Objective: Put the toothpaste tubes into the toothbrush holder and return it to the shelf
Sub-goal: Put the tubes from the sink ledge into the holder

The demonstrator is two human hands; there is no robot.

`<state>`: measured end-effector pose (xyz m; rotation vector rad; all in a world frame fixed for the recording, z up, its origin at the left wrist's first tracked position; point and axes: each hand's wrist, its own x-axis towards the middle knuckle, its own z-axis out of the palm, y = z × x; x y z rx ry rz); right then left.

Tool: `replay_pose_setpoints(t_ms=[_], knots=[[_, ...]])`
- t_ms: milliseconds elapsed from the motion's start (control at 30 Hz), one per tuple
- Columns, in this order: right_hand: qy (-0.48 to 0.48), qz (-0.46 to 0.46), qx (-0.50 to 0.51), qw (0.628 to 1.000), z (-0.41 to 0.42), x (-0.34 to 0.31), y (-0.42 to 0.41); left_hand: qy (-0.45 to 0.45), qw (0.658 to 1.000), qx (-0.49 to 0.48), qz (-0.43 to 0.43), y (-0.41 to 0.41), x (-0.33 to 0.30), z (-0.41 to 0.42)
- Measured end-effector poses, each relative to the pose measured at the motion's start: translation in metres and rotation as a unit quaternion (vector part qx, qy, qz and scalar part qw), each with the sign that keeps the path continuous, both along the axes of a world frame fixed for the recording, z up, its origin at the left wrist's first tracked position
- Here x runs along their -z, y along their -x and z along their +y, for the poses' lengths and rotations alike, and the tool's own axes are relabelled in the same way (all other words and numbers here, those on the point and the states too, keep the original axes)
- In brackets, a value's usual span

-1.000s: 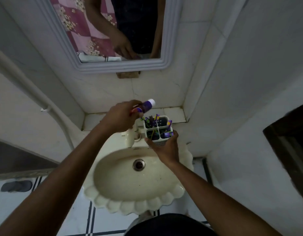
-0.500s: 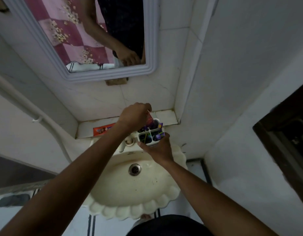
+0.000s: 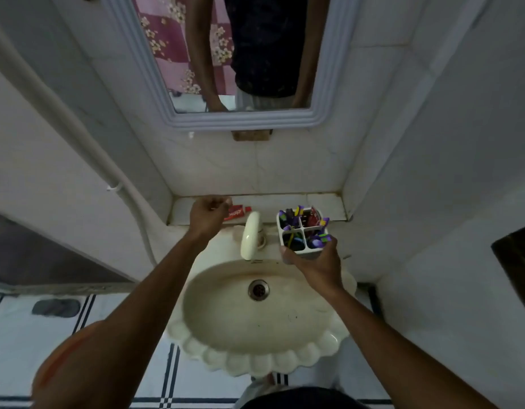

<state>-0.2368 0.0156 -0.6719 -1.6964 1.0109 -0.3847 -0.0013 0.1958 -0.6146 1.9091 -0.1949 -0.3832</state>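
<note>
White tiled shelf (image 3: 323, 202) runs behind the tap (image 3: 251, 234); left of the tap a red toothpaste tube (image 3: 236, 213) lies along it, cap toward the tap. Left hand (image 3: 209, 215), its grip curled loosely and pinching nothing, hovers touching-close over the tube's far end, clearly the nearer hand. Right hand (image 3: 317, 261) grips the toothbrush holder (image 3: 303, 230) right of the tap.

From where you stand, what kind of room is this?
Most likely a small home bathroom: a cream sink with a tap, a mirror on the tiled wall, and a toothbrush holder in the right hand.

Dim white-tiled walls, framed mirror (image 3: 240, 54), striped floor (image 3: 78, 314).
</note>
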Motion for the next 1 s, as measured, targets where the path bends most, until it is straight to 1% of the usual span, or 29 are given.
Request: replay_pose_setpoints(t_ms=[100,200,333,533,600,633,733,800,867,900,933,1000], knots=[[0.001,-0.006,0.005,1.000,-0.001,0.003,-0.002,-0.088,0.995,0.013,-0.034,-0.009,0.032,0.013],[0.013,0.003,0.012,1.000,0.003,0.009,-0.006,-0.198,0.974,0.064,-0.094,-0.021,0.055,0.015],[0.004,0.007,0.015,1.000,0.006,0.012,-0.011,-0.308,0.925,0.123,-0.183,-0.044,0.077,0.013],[-0.004,0.003,0.009,1.000,0.008,0.015,-0.012,-0.441,0.847,0.193,-0.224,-0.061,0.091,0.002],[-0.005,0.001,0.007,1.000,0.007,0.016,-0.011,-0.461,0.831,0.194,-0.244,-0.060,0.092,0.000],[-0.005,0.000,0.007,1.000,0.007,0.016,-0.011,-0.453,0.836,0.186,-0.248,-0.059,0.091,-0.001],[-0.009,0.005,0.008,1.000,0.008,0.015,-0.012,-0.367,0.895,0.151,-0.205,-0.052,0.078,-0.002],[-0.013,0.007,0.011,1.000,0.009,0.014,-0.012,-0.302,0.927,0.124,-0.183,-0.045,0.063,0.002],[-0.015,0.005,0.007,1.000,0.008,0.013,-0.012,-0.194,0.965,0.097,-0.149,-0.033,0.038,0.004],[-0.011,0.005,0.003,1.000,0.008,0.012,-0.012,-0.132,0.978,0.094,-0.128,-0.026,0.023,0.004],[-0.012,0.003,0.001,1.000,0.007,0.013,-0.010,-0.077,0.986,0.102,-0.106,-0.018,0.006,0.003],[-0.010,-0.001,-0.004,1.000,0.007,0.011,-0.010,-0.026,0.986,0.135,-0.096,-0.005,-0.031,0.001]])
